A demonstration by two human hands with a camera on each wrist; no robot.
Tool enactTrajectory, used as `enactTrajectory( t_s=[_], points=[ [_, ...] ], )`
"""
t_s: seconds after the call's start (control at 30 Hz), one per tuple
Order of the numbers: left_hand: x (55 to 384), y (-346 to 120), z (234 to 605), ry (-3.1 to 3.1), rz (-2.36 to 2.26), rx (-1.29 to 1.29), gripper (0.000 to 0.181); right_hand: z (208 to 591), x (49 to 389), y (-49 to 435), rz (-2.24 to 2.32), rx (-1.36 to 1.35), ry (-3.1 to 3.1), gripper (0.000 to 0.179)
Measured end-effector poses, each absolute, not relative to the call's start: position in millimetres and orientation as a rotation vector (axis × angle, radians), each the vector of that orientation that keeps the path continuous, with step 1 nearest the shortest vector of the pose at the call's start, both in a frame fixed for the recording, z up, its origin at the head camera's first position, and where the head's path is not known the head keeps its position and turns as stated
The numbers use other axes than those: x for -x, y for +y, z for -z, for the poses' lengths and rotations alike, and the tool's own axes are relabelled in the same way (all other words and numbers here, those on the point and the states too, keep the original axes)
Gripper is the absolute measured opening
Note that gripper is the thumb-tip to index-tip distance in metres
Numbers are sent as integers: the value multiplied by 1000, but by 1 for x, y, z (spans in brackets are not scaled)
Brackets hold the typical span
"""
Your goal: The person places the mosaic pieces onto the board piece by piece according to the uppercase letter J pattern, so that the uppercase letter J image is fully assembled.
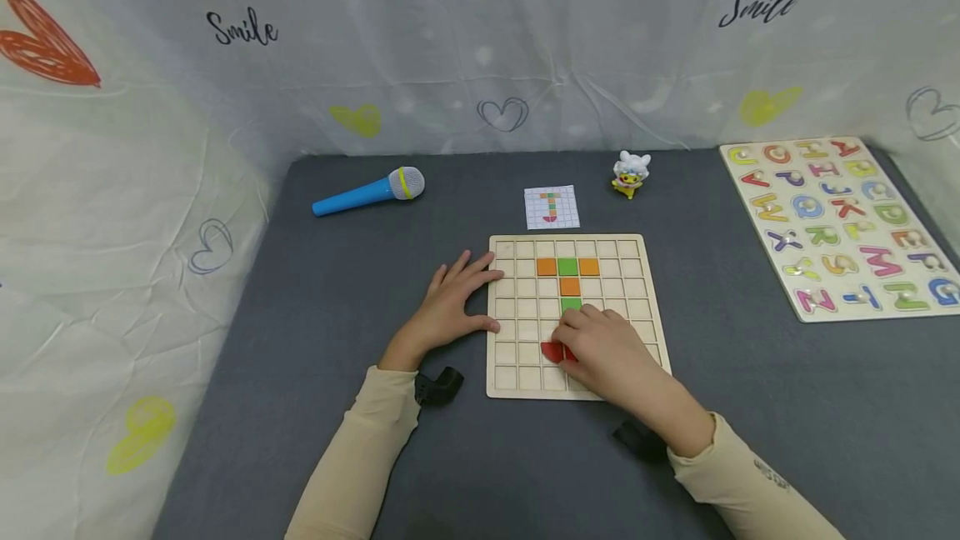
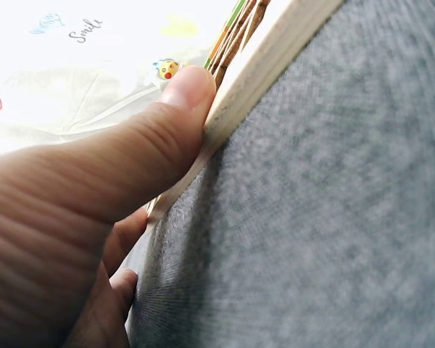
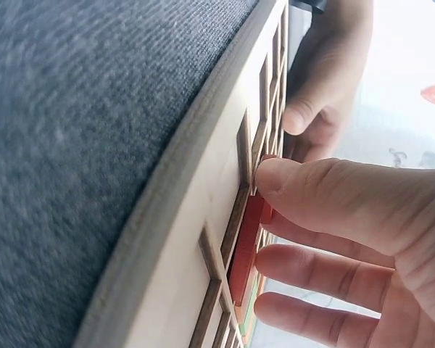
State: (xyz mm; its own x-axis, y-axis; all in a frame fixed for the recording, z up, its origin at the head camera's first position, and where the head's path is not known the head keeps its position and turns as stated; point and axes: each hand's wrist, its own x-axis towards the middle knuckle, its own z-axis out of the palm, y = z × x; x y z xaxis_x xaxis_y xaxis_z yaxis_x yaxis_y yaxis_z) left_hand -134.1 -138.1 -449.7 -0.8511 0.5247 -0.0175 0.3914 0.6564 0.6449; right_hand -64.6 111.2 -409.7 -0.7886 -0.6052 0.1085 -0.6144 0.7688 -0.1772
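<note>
A wooden grid board (image 1: pixel 513 377) lies on the table with orange tiles (image 1: pixel 569 287) and green tiles (image 1: pixel 567 267) forming a T shape. Lower down are two red pieces, one (image 1: pixel 551 352) with a rounded corner and another (image 3: pixel 245 254) partly covered by my right hand (image 1: pixel 606 352). Thumb and fingers of that hand close around the second red piece, low against the grid. My left hand (image 1: pixel 450 307) spreads along the board's left side, its thumb (image 2: pixel 185 94) against the wooden edge.
Behind the board lies a pattern card (image 1: pixel 552 207) showing a similar coloured shape. A blue toy microphone (image 1: pixel 367 192) is at the back left, a small figurine (image 1: pixel 630 174) at the back. An alphabet board (image 1: pixel 847 227) lies on the right. Dark wrist straps (image 1: pixel 438 387) show near the cuffs.
</note>
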Motion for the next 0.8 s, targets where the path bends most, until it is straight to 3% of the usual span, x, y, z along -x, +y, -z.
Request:
enactTrajectory(
  t_s=[0.8],
  points=[
    [133, -140, 453, 2659, -981, -737, 76, 411, 63, 123, -348, -933, -2980, 29]
  ],
)
